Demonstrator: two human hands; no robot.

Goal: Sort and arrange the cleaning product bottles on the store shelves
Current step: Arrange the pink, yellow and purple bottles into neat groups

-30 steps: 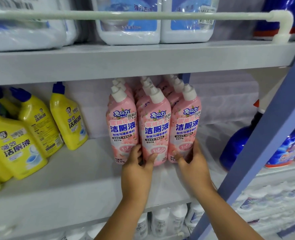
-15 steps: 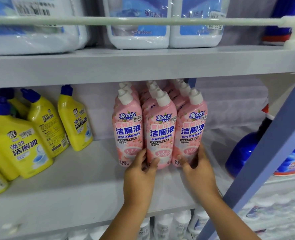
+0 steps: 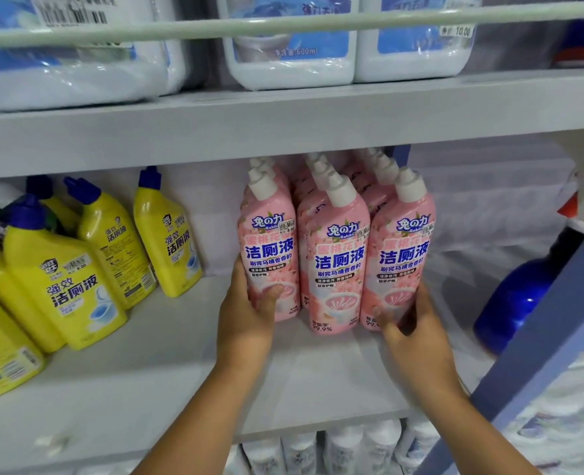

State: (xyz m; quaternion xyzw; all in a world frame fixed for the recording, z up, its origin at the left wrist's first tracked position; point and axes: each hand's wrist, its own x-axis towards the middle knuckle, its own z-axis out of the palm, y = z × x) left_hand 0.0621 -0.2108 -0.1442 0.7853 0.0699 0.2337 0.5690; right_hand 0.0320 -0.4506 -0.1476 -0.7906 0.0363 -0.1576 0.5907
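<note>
Centre frame, the pink bottles [image 3: 335,255] look squared up, left hand [image 3: 249,320] and right hand [image 3: 410,334] each grasping an outer bottle; lower left, yellow bottles [image 3: 67,279] lean untidily.

Both bare forearms rise from the near edge toward the far middle, the left arm slanting up from the lower left and the right arm from the lower right. The left hand [image 3: 249,317] stands with its palm turned right, thumb curled across in front and fingers wrapped out of sight behind. The right hand [image 3: 417,337], slightly blurred, mirrors it with palm turned left, thumb forward and fingers curled.
</note>
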